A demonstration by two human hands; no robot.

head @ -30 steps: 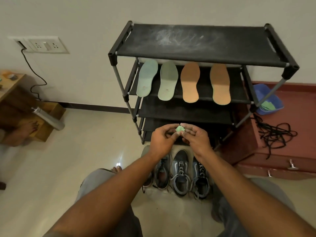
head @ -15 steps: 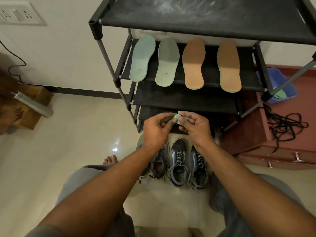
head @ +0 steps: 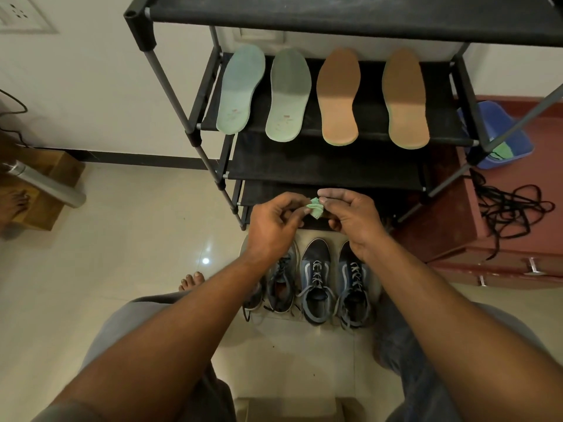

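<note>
Head view: a small crumpled green cloth (head: pixel 407 208) sits in front of the shoe rack's (head: pixel 335 19) lowest shelf. The left hand (head: pixel 271 229) and right hand (head: pixel 356 220) each hold it in a fingertip grip, closed on opposite edges. Four flat, round-ended insoles (head: pixel 286 95) lie on the rack's second shelf. Laced shoes (head: pixel 316 281) stand before the rack, with glossy open tile to its left.

1. No text, brand or number is readable anywhere in the view.
2. The left green insole (head: pixel 240 89) and the right green insole (head: pixel 288 95), on the shoe rack (head: pixel 320 161), each carry a small reddish mark near the heel end. Both marks are too blurred to read.
</note>
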